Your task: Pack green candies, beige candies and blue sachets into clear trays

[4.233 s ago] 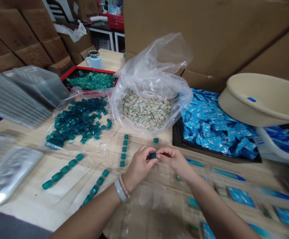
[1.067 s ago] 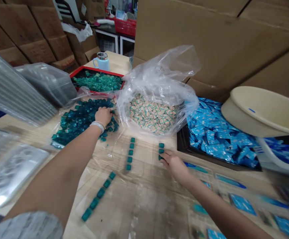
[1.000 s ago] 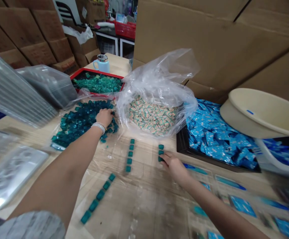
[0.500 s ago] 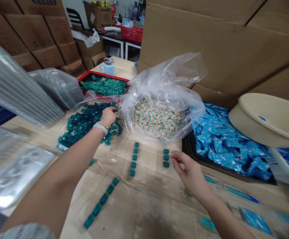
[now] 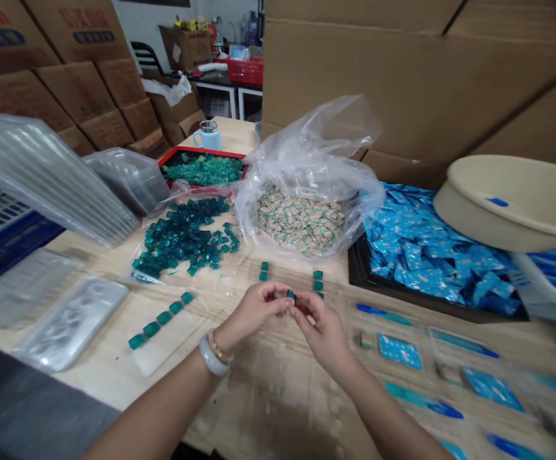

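My left hand (image 5: 256, 311) and my right hand (image 5: 318, 329) meet above the wooden table (image 5: 268, 383), their fingertips pinching a small teal gel cube (image 5: 290, 295). The fingers hide most of the cube. Just beyond my hands lie two short rows of teal cubes (image 5: 263, 271) (image 5: 318, 281), and the right row is partly hidden by my right hand. A longer row (image 5: 160, 319) lies on a plastic sheet to the left. Further back, a loose pile of teal cubes (image 5: 184, 233) spreads over transparent plastic.
Behind my hands stand a transparent bag of tan-and-white packets (image 5: 301, 220) and a black tray of blue sachets (image 5: 431, 255). A red tray of green cubes (image 5: 201, 169) is at the back, with stacked plastic trays (image 5: 43, 179) left and blue packets (image 5: 399, 351) right.
My left hand has left the teal pile and my right hand the short row. Both have come together near me, now pinching a cube. The view has shifted, showing more of the left side.
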`<state>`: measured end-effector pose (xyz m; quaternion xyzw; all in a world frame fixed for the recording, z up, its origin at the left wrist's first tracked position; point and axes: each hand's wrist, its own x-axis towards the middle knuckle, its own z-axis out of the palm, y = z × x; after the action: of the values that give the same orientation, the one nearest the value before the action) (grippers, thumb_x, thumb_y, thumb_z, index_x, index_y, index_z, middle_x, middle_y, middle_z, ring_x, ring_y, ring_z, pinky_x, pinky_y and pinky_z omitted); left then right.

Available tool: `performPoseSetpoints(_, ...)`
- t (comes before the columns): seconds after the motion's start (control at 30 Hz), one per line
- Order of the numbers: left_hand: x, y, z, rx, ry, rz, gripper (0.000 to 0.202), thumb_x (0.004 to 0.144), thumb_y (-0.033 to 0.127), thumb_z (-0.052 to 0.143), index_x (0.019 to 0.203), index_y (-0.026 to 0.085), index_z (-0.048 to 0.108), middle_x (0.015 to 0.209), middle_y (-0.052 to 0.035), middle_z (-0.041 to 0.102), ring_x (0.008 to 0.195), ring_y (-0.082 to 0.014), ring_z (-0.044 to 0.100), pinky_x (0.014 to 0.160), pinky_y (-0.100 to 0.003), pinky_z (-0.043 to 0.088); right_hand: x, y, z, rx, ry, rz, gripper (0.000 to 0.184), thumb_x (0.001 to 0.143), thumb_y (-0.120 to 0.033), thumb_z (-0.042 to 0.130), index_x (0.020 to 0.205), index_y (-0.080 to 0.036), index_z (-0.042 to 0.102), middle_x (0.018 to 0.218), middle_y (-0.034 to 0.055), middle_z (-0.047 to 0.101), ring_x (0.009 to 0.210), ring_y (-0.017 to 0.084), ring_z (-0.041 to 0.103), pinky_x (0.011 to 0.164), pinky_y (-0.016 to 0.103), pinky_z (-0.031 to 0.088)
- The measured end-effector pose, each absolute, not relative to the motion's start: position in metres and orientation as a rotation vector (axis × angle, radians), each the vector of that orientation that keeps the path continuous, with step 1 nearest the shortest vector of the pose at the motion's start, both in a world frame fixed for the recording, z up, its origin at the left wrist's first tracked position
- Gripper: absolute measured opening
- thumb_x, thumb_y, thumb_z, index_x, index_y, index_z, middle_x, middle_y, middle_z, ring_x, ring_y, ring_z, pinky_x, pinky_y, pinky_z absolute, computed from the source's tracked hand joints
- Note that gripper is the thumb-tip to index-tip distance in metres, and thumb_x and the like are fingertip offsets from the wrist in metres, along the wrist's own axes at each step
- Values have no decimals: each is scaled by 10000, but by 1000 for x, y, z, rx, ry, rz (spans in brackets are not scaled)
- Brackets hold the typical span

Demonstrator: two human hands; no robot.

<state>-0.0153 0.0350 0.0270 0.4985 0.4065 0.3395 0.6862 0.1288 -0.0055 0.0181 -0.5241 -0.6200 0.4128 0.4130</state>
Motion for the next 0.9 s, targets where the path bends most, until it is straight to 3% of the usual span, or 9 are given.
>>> performPoseSetpoints(0.13, -6, 10, 22, 1085, 898, 641, 292, 663, 346, 607, 868, 139, 616, 654, -12, 564, 556, -87, 471, 554, -217, 382, 132, -36, 10, -1239, -1155, 1396, 199, 759, -364, 524, 868, -198, 507, 720, 14, 596, 628, 132, 568, 569, 266, 470)
performPoseSetpoints(0.27, -3, -5, 20, 1034, 957, 586, 257, 613, 373, 648, 696, 138, 581, 590, 9, 529, 507, -80, 452, 508, -210, 351, 135, -51, 4, -1178, -967, 1555, 248, 713, -401, 572, 788, -199, 447, 675, -12, 570, 558, 113, 550, 521, 250, 454)
performPoseSetpoints(0.37, 1, -13, 18, 916, 957, 516, 297, 609, 411, 647, 605, 142, 521, 538, 28, 476, 465, -63, 409, 473, -200, 306, 143, -59, 1, -1254, -1041, 1448, 207, 739, -373, 546, 806, -205, 445, 692, -20, 537, 560, 106, 536, 525, 249, 450)
performPoseSetpoints(0.5, 18, -24, 13, 710, 843, 441, 350, 634, 475, 610, 614, 146, 494, 499, 47, 396, 432, -49, 328, 442, -199, 241, 159, -67, 6, -1396, -1391, 1095, 140, 772, -281, 508, 892, -215, 533, 798, 28, 570, 745, 147, 549, 666, 283, 450)
performPoseSetpoints(0.63, 39, -24, 8, 760, 797, 452, 376, 688, 518, 524, 602, 155, 476, 461, 74, 283, 407, -47, 223, 419, -203, 177, 175, -59, 10, -1419, -1506, 1095, 118, 781, -264, 481, 844, -193, 551, 776, 37, 597, 723, 151, 566, 658, 277, 460)
performPoseSetpoints(0.73, 33, -1, 10, 1141, 959, 516, 325, 706, 458, 506, 591, 154, 514, 488, 37, 406, 440, -70, 342, 450, -209, 268, 187, -40, 6, -1540, -1643, 939, 121, 775, -222, 460, 838, -174, 551, 769, 44, 594, 690, 152, 563, 644, 280, 458)
performPoseSetpoints(0.8, 11, 29, 15, 1415, 1155, 618, 223, 693, 374, 523, 696, 158, 580, 590, 9, 524, 533, -99, 450, 522, -214, 344, 194, -24, 1, -1670, -1825, 722, 156, 766, -164, 441, 855, -159, 569, 808, 66, 589, 719, 163, 557, 676, 294, 446)
performPoseSetpoints(0.9, -44, 80, 20, 1625, 1537, 791, 246, 703, 338, 492, 825, 156, 603, 724, -23, 605, 653, -139, 527, 601, -230, 394, 197, -4, -6, -1804, -2120, 568, 215, 753, -85, 406, 831, -151, 595, 850, 90, 590, 786, 182, 555, 703, 297, 433)
